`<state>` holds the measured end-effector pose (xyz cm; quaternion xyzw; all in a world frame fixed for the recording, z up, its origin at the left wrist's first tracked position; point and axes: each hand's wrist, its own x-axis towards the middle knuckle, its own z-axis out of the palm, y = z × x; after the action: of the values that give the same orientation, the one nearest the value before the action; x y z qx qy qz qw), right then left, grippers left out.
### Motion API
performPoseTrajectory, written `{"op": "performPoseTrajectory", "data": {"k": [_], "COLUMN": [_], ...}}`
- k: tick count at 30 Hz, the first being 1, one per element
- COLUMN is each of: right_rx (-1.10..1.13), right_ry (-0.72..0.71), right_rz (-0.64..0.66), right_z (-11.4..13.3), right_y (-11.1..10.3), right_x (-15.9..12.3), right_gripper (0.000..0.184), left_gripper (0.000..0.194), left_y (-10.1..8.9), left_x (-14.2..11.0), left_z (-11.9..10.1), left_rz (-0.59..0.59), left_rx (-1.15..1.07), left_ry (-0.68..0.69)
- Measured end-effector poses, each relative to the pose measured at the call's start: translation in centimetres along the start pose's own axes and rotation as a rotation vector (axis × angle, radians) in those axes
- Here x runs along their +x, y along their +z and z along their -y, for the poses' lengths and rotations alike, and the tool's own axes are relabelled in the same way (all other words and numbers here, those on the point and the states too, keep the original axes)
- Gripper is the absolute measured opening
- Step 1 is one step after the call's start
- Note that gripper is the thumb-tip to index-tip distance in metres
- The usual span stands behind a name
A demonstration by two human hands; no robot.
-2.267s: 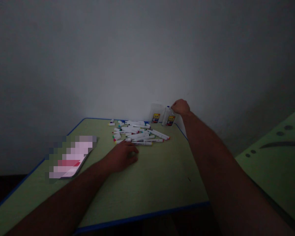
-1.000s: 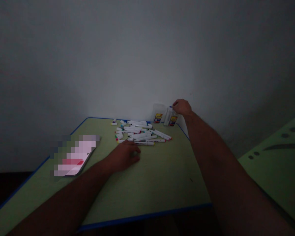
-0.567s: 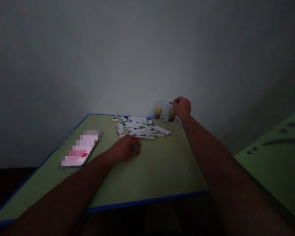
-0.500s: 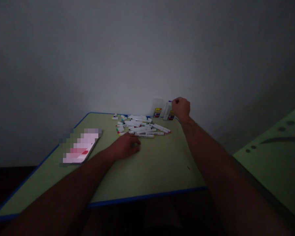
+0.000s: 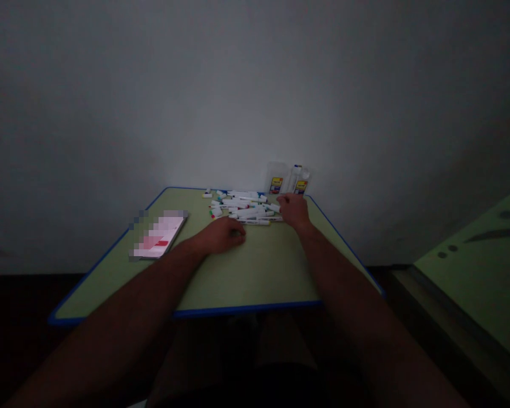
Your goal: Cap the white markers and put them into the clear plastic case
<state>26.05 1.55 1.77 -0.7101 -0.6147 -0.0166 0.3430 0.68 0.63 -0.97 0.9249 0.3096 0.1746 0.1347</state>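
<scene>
A loose pile of white markers (image 5: 249,213) with coloured ends lies toward the back of the table. My left hand (image 5: 223,234) rests at the pile's near edge, fingers loosely curled, with a gap between thumb and forefinger and nothing seen in it. Over the right end of the pile is my right hand (image 5: 296,211), its fingers bent and slightly apart, with no held thing visible. It covers the ends of some markers. Behind it stands a clear plastic case (image 5: 301,184) with blue and yellow marker ends at its top. Another clear case (image 5: 276,170) with a yellow label stands beside it.
A phone or tablet (image 5: 164,241), partly blurred out, lies on the left of the pale green table (image 5: 255,277), which has a blue edge. A wall (image 5: 238,102) rises directly behind. At right is another pale green surface (image 5: 484,272).
My right hand has come down from the clear case at the back to the right end of the pile. My left hand has stayed by the markers. The view has shifted.
</scene>
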Motion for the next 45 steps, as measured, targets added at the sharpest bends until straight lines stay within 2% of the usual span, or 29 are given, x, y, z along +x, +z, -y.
{"op": "performPoseTrajectory", "data": {"k": [4, 7, 8, 12, 13, 15, 18, 22, 30, 36, 45], "right_rx": [-0.058, -0.068, -0.065, -0.030, -0.018, 0.007, 0.037, 0.062, 0.049, -0.024, -0.181], "right_ry": [-0.040, -0.072, -0.078, -0.100, -0.108, -0.121, -0.148, -0.188, -0.215, -0.377, -0.572], "right_rz": [0.073, 0.078, 0.071, 0.046, 0.044, 0.038, 0.033, 0.026, 0.132, 0.260, 0.313], "right_z": [-0.5, -0.7, -0.7, -0.8, -0.9, -0.9, -1.0, -1.0, -0.7, -0.1, 0.6], "right_y": [0.2, -0.1, -0.2, -0.2, -0.1, 0.1, 0.5, 0.8, 0.8, 1.7, 1.9], "right_x": [-0.9, -1.1, -1.2, -1.4, -1.4, -1.5, -1.7, -1.7, -2.0, -2.8, -3.8], "right_gripper": [0.027, 0.028, 0.028, 0.026, 0.025, 0.023, 0.023, 0.026, 0.027, 0.029, 0.037], "left_gripper": [0.022, 0.024, 0.024, 0.027, 0.029, 0.030, 0.030, 0.030, 0.034, 0.034, 0.034], "left_y": [-0.3, -0.9, -1.2, -3.0, -3.4, -3.8, -3.9, -3.5, -4.0, -3.9, -3.5], "left_x": [-0.1, -0.2, -0.2, -0.4, -0.4, -0.6, -0.8, -0.9, -1.2, -1.2, -1.1], "left_z": [-0.5, -0.4, -0.2, 1.5, 2.0, 2.7, 3.1, 3.1, 3.2, 3.4, 3.6], "left_rz": [0.025, 0.001, -0.045, -0.364, -0.418, -0.454, -0.435, -0.409, -0.352, -0.325, -0.319], "left_rx": [-0.012, -0.020, -0.026, 0.077, 0.103, 0.130, 0.130, 0.116, 0.109, 0.139, 0.121], "left_ry": [-0.009, -0.119, -0.194, -0.466, -0.518, -0.593, -0.645, -0.639, -0.662, -0.665, -0.654]}}
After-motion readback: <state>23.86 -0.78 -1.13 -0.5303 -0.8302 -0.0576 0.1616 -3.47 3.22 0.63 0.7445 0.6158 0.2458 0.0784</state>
